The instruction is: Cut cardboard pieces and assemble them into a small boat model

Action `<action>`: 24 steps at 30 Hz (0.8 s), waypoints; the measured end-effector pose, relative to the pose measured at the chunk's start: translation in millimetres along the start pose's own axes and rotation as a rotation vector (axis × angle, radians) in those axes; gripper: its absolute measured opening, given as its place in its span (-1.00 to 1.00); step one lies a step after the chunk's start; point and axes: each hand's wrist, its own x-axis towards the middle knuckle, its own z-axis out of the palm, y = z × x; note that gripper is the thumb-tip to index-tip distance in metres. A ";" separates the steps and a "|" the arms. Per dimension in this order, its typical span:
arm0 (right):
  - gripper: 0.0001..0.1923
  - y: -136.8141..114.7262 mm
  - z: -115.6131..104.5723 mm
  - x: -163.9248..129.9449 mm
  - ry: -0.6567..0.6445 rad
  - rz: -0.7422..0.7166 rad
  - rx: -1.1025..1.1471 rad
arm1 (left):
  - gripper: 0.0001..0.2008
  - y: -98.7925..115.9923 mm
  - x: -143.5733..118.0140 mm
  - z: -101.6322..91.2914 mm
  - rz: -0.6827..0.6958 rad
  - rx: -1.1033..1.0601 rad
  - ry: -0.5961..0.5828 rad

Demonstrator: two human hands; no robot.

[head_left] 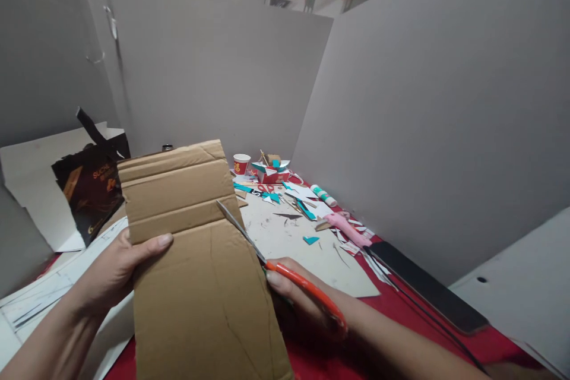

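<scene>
My left hand (116, 268) grips the left edge of a brown corrugated cardboard sheet (196, 261), thumb on its front, holding it upright above the table. Pencil lines run across the sheet's lower half. My right hand (297, 303) holds orange-handled scissors (285, 270); their metal blades lie against the cardboard's right edge, pointing up and left. I cannot tell whether the blades are open.
Grey partition walls enclose a red-covered table (445, 332). Behind the cardboard lie a white work sheet (303, 243) with paper scraps, a red paper cup (241, 163), a glue bottle (323, 195), a pink object (347, 228) and a black phone (427, 285). A dark bag (89, 187) stands at the left.
</scene>
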 end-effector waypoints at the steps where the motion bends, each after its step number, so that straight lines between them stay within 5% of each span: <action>1: -0.44 -0.3 -0.9 0.3 0.001 -0.001 -0.015 | -0.27 -0.2 0.2 -0.2 -0.006 0.002 -0.009; 24: -0.45 -2.5 7.9 -1.0 0.062 0.051 0.156 | -0.24 -5.8 5.3 2.3 0.021 -0.052 0.018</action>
